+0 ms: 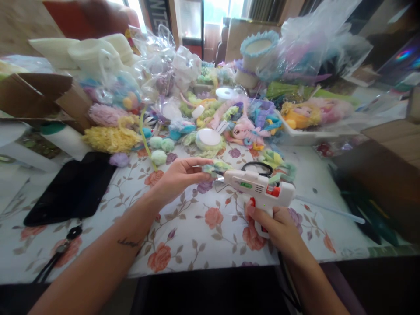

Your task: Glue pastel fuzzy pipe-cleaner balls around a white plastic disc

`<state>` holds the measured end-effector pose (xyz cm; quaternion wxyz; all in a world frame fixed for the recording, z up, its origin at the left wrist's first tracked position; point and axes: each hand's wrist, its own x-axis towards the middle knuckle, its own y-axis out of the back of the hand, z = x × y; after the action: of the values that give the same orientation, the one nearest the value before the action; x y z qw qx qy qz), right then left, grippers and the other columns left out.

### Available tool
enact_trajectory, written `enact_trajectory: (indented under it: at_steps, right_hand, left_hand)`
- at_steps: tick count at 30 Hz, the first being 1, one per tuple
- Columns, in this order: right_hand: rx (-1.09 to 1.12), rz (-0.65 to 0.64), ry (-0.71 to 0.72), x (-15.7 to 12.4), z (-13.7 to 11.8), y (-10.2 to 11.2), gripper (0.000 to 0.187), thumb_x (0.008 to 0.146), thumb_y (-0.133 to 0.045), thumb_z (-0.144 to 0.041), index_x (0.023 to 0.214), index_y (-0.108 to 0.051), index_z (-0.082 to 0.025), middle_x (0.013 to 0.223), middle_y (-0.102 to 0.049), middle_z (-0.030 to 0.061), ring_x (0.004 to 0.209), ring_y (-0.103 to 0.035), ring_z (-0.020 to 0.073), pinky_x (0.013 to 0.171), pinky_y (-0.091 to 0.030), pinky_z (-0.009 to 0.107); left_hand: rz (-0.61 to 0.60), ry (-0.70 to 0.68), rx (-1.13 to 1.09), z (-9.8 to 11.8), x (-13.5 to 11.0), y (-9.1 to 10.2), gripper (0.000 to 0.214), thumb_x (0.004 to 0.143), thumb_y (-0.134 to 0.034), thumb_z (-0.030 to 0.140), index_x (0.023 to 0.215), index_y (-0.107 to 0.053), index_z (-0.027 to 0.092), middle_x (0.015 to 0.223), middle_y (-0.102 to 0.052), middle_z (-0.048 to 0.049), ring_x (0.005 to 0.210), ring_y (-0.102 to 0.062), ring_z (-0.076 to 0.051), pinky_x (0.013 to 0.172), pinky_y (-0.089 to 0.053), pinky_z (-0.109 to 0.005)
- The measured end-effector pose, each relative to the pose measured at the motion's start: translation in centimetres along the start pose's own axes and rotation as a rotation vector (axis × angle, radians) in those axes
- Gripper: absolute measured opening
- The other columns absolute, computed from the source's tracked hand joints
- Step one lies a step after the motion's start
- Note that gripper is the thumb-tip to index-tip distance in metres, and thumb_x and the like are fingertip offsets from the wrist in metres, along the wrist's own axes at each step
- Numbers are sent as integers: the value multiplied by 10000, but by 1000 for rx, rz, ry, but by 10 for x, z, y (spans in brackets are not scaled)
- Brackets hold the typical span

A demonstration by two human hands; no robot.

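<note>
My right hand [274, 225] is wrapped round the handle of a white hot glue gun [246, 181] with red parts, a finger at its trigger. A long clear glue stick [334, 209] sticks out of its back end and points right. My left hand [180, 177] pinches a small fuzzy piece in pale green, yellow and blue [218, 166]. The gun's nozzle is close to this piece; whether they touch I cannot tell. Black-handled scissors [257, 168] lie just behind the gun, partly hidden by it.
Pastel pompoms [159, 156], a pink doll-like figure [246, 130] and a white round disc [209, 137] crowd the back of the flowered tablecloth [193, 232]. A black phone or tablet [70, 190] lies at left. A cardboard box [387, 175] stands at right, with plastic bags [315, 48] behind.
</note>
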<state>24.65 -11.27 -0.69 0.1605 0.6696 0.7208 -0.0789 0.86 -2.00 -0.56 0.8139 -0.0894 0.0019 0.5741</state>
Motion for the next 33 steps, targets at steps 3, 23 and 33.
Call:
enact_trajectory:
  at_steps: [3,23,33]
  right_hand:
    - [-12,5,-20,0,2,2,366,765,-649,-516,613,-578,-191,444,-545,-8,411,-517,144,389,-385,254]
    - [67,-59,-44,2,7,-1,389,803,-621,-488,565,-533,-193,388,-538,-3,340,-492,132,348,-332,236]
    - [27,21,-19,1,-2,-2,381,760,-649,-517,584,-569,-188,411,-535,-4,363,-503,143,353,-388,257]
  left_hand:
    - [13,2,2,0,0,0,339,721,-799,196,1055,-743,214,817,-775,-34,700,-705,-146,616,-546,-220]
    - [0,20,-3,2,-1,-2,338,721,-798,174,1051,-742,220,870,-784,-34,764,-719,-148,675,-553,-213]
    - [10,22,16,2,-1,-1,351,728,-787,184,1075,-731,195,797,-772,-44,701,-701,-161,643,-554,-255]
